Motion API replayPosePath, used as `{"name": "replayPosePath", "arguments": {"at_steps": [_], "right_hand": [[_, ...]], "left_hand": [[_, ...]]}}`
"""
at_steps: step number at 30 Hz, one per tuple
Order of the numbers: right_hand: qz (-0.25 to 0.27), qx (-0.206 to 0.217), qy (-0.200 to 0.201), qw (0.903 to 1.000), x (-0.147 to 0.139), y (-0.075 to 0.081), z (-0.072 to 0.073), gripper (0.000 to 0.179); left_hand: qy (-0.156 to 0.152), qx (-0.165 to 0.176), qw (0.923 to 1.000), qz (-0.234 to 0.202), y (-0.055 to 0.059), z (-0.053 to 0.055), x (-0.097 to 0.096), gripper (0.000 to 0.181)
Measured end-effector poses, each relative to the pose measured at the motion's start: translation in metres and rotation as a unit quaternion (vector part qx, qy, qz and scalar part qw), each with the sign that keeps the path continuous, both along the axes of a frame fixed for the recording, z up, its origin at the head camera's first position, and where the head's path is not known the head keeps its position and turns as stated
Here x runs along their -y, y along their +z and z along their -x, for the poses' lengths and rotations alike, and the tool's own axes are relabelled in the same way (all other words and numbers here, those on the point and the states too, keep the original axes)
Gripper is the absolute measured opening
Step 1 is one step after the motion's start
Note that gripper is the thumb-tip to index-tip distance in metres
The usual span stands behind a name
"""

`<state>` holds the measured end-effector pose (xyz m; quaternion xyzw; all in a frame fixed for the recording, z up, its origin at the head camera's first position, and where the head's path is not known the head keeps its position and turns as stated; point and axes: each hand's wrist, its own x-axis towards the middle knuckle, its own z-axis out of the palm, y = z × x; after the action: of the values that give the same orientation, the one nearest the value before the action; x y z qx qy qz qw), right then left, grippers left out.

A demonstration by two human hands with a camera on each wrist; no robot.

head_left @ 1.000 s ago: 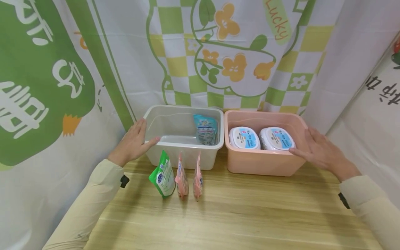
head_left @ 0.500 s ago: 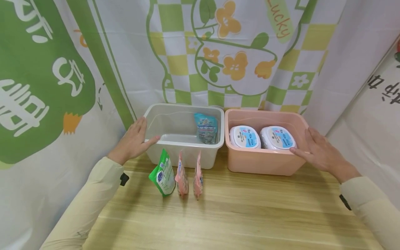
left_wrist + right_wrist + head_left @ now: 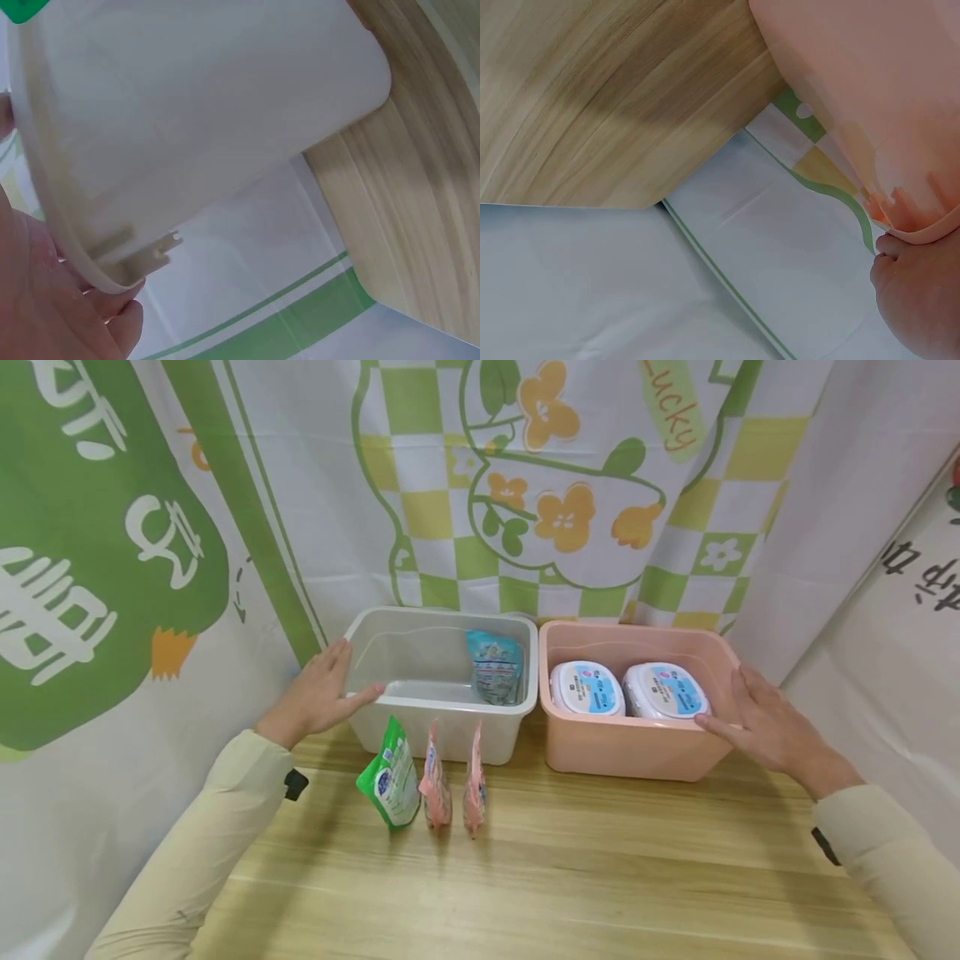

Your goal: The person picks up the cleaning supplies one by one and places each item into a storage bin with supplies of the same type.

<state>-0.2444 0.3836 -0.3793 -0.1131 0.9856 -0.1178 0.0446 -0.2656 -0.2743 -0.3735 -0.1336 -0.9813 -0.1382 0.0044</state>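
A pale grey bin (image 3: 442,737) and a pink bin (image 3: 622,753) stand side by side. My left hand (image 3: 311,695) rests against the grey bin's left end, thumb over its front rim. In the left wrist view its fingers lie along the rim (image 3: 49,202). My right hand (image 3: 783,733) lies against the pink bin's right end, thumb at the front rim; the right wrist view shows only part of it beside the pink wall (image 3: 885,97). A teal pouch (image 3: 495,664) stands inside the grey bin's right side. Two white-lidded tubs (image 3: 588,688) sit in the pink bin.
Before the grey bin, a green-and-white pouch (image 3: 397,781) and two pink packets (image 3: 436,789) stand upright on the wooden table (image 3: 600,877). Behind the bins hangs a printed cloth (image 3: 427,518), with more cloth at both sides.
The view has shifted very slightly. Both hands stay against the outer ends of the bins, and the bins, pouches and tubs keep their places.
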Motion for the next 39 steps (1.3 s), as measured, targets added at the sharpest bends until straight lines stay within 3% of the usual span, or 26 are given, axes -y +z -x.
{"name": "replayPosePath", "arguments": {"at_steps": [6,10,15,18,29,39], "right_hand": [[0.002,-0.001,-0.002,1.0000,-0.001,-0.002,0.001,0.107],[0.003,-0.003,-0.002,1.0000,0.000,-0.001,0.001,0.108],[0.009,-0.004,-0.001,1.0000,0.001,0.000,-0.001,0.107],[0.009,-0.003,-0.002,1.0000,0.002,0.001,-0.001,0.107],[0.009,-0.003,-0.002,1.0000,0.003,0.003,-0.002,0.107],[0.017,-0.001,-0.001,0.9999,0.003,0.003,-0.002,0.107]], "left_hand": [[0.010,0.000,0.9998,-0.018,0.008,-0.004,-0.003,0.106],[-0.001,-0.019,0.9996,-0.018,0.016,-0.007,-0.006,0.101],[-0.020,-0.065,0.9971,-0.034,0.028,-0.013,-0.010,0.081],[-0.019,-0.072,0.9962,-0.045,0.035,-0.018,-0.012,0.072],[-0.005,-0.068,0.9948,-0.076,0.053,-0.040,-0.018,0.058],[0.032,0.003,0.9920,-0.122,0.061,-0.063,-0.024,0.058]]}}
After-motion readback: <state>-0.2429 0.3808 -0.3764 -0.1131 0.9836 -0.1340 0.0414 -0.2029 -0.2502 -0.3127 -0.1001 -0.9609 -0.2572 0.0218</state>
